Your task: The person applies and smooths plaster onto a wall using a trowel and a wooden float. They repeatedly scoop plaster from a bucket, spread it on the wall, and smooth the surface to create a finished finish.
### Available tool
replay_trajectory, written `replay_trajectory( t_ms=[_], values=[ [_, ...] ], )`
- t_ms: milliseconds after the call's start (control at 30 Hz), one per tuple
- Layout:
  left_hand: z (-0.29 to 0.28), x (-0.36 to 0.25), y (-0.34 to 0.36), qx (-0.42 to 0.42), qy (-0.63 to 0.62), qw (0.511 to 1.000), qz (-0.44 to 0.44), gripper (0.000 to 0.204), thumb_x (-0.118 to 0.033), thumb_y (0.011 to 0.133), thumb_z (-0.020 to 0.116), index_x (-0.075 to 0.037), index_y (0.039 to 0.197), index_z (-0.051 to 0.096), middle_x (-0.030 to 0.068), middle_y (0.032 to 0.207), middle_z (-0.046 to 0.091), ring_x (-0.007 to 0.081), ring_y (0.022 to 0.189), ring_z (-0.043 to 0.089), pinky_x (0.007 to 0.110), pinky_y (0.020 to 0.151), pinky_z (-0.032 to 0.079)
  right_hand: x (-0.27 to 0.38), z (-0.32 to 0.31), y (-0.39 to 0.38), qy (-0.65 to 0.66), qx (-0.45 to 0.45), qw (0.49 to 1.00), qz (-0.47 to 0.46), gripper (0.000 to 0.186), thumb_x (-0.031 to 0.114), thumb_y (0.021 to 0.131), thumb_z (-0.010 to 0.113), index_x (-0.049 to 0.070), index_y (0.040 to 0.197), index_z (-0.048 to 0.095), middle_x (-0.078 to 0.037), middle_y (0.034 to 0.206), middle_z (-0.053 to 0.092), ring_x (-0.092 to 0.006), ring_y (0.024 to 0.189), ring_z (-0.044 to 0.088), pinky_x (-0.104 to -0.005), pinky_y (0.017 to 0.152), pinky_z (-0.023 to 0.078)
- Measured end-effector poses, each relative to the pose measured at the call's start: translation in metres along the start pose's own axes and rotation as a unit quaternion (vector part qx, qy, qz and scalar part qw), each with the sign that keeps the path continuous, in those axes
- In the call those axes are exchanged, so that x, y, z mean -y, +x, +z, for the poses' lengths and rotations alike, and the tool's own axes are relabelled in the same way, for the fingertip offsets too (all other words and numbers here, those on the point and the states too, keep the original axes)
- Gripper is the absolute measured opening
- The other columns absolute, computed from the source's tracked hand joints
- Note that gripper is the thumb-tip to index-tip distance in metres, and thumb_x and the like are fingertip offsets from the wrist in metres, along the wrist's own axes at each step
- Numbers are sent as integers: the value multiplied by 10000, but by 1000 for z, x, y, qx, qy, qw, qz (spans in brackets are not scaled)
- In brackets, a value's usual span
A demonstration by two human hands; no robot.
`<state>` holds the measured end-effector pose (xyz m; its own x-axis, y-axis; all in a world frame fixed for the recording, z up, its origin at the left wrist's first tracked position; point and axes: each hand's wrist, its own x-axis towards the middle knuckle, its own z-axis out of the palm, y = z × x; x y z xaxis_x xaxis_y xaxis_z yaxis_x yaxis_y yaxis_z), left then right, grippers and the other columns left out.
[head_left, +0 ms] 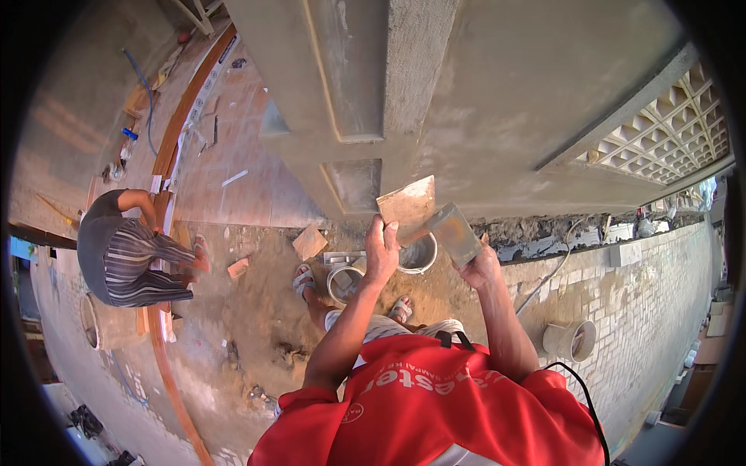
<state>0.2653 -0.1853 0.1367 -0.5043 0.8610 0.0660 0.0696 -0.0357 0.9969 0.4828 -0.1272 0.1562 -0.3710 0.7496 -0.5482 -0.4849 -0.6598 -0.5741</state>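
Observation:
In front of my body, my left hand (381, 247) is closed on the lower edge of a flat, tan square board (407, 205). My right hand (478, 266) grips a rectangular flat trowel (455, 235), its face grey-green with a brownish patch. Board and trowel are tilted toward each other and nearly meet; I cannot tell whether they touch. Below them stands a bucket (424, 256), partly covered by the tools. A second bucket (343, 284) is by my left forearm. Ahead rises a grey plastered wall (497, 140) with a column and recessed panels.
At the left, another person (128, 248) bends over a long brown timber (163, 159). A brick-coloured slab (309, 243) lies near my left foot. To the right are a pale bucket (571, 340) on its side, a hose (556, 268) and a patterned vent block panel (664, 128).

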Motion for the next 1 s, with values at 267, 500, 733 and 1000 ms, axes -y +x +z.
replay_trajectory(
  t_ms=[267, 500, 733, 1000],
  values=[
    [-25, 112, -19, -121, -115, 948, -272, 203, -253, 1016, 499, -72, 1101, 530, 76, 927, 589, 199, 617, 584, 313, 425, 497, 2, -17, -8, 34, 59, 998, 4, 272, 233, 962, 537, 71, 1166, 615, -71, 1062, 682, -219, 881, 675, -369, 695, 552],
    [-65, 272, -78, -308, -278, 732, -540, 305, -244, 1013, 522, -160, 1305, 493, 61, 1114, 558, 214, 866, 595, 416, 713, 562, -28, -62, -16, -21, -26, 998, 60, 258, 210, 986, 478, 72, 1167, 600, -60, 1015, 679, -209, 843, 666, -343, 665, 543],
    [-69, 323, -88, -357, -332, 686, -540, 383, -204, 1004, 537, -142, 1370, 442, 105, 1148, 548, 290, 897, 592, 463, 814, 561, -59, -72, -25, -33, -72, 991, 108, 283, 181, 1009, 398, 54, 1186, 579, -64, 1041, 666, -194, 867, 652, -317, 670, 532],
    [-66, 341, -51, -369, -319, 696, -527, 443, -237, 1014, 525, -134, 1426, 397, 123, 1175, 553, 297, 829, 609, 419, 799, 585, -86, -67, -22, -68, -155, 976, 133, 293, 250, 1015, 401, 87, 1148, 604, -46, 1024, 675, -205, 860, 656, -352, 672, 533]
  ],
)
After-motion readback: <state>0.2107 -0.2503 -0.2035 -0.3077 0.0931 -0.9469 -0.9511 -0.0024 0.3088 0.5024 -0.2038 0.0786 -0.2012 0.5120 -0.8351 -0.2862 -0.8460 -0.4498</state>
